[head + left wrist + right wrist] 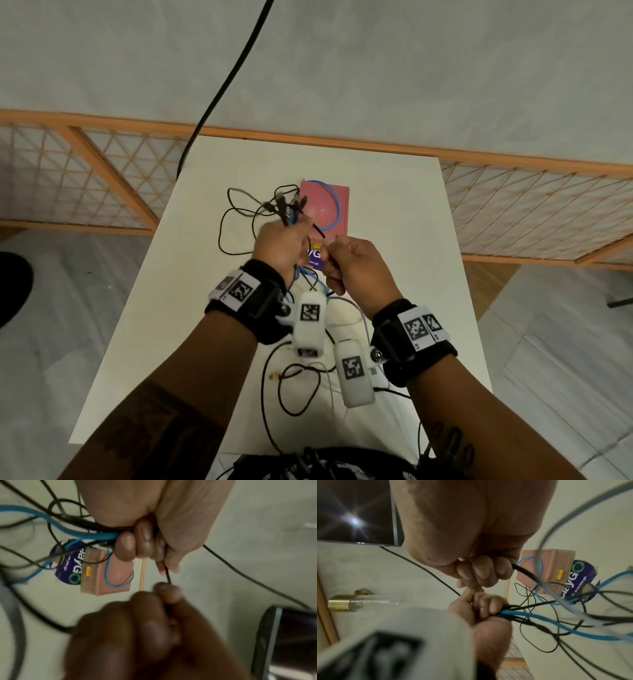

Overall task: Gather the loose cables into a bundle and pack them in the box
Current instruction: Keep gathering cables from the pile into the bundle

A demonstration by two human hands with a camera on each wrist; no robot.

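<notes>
risk: the loose black loops trailing on the white desk [191,274] may snag or knot as strands are drawn in, and a weak grip may let connector ends slip free. the left hand [279,245], at frame centre, is clenched round the bundle of thin black and blue cables [286,209], connectors fanning above its fist. the right hand [352,263], touching it, pinches a single black cable [317,229]. the flat pink rectangular box [337,209] lies just above both hands.
</notes>
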